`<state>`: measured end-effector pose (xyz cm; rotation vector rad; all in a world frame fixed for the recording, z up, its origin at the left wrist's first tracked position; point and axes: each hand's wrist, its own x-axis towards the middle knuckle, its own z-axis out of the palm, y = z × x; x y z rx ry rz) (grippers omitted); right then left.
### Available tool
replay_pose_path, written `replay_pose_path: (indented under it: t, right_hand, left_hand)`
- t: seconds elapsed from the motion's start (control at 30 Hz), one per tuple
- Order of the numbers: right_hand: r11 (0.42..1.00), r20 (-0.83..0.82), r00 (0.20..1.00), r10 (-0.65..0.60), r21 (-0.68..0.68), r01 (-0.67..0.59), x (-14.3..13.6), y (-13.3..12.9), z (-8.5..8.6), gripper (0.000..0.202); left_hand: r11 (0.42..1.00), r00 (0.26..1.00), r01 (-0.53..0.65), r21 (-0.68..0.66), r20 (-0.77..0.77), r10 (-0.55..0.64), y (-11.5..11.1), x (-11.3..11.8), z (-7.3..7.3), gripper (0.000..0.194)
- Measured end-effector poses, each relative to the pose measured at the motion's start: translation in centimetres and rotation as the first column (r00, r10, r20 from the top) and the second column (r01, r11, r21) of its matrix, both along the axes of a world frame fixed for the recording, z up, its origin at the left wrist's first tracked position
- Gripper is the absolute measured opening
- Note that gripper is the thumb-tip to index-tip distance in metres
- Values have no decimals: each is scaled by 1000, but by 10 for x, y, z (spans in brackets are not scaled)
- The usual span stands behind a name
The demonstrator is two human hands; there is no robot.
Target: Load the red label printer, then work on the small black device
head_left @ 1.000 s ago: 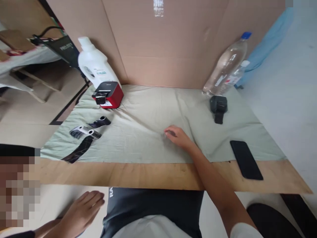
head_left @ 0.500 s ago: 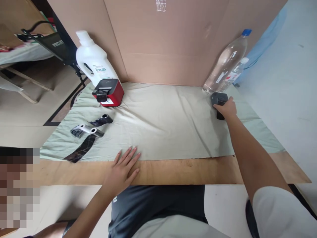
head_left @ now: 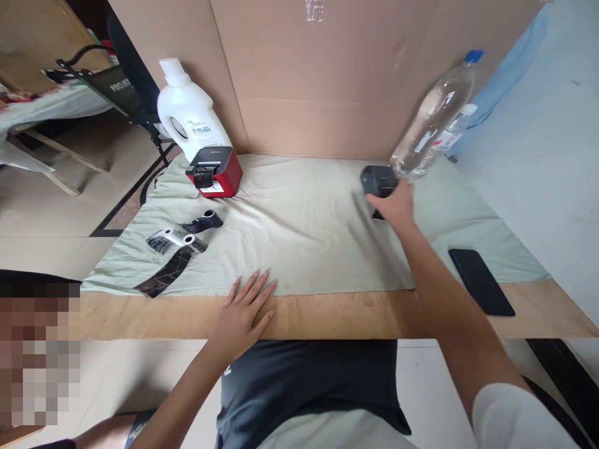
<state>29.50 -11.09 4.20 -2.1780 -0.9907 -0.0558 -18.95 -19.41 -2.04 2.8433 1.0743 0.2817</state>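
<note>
Count on the table: one white jug (head_left: 189, 115), one red and black box-shaped device (head_left: 215, 171), two clear plastic bottles (head_left: 433, 121) leaning together at the cardboard wall (head_left: 318, 75), one black phone (head_left: 481, 281), three dark strap-like pieces (head_left: 178, 246), one small black device (head_left: 378, 181). All but the phone's near end sit on one pale green cloth (head_left: 299, 224).

I have the right hand (head_left: 397, 204) on the small black device at the far right of the cloth, just beside the bottles' bases. Fingers curl over its near side; the grip looks closed on it, though the palm hides the contact. The device is matte black and boxy with rounded corners, its lower part hidden by the hand.

Left hand (head_left: 243, 308) lies flat, fingers spread, empty, on the cloth's near edge and the bare wooden table (head_left: 327, 315).
</note>
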Motion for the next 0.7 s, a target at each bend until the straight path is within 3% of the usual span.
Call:
replay_pose_path:
  t: [0.13,0.27,0.43,0.7]
  right_hand:
    - [988,-57,987,150,-15,-151,-93,11,-10,86]
    - [982,-123,977,177,-51,-184,-150,28,-17,80]
    - [983,-50,990,131,-125,-136,-174,40,-21,83]
    - [993,-43,994,102,-62,-104,-178,43,-44,83]
  left_hand:
    - [1000,1000,-17,-4,-6,17,-2,-1,-1,54]
    - [1000,1000,-14,-11,-14,14,-2,-1,-1,53]
    - [999,1000,-18,-32,-9,18,-2,-1,1,53]
    - [1000,1000,-19,-7,0,19,-3,0,1,52]
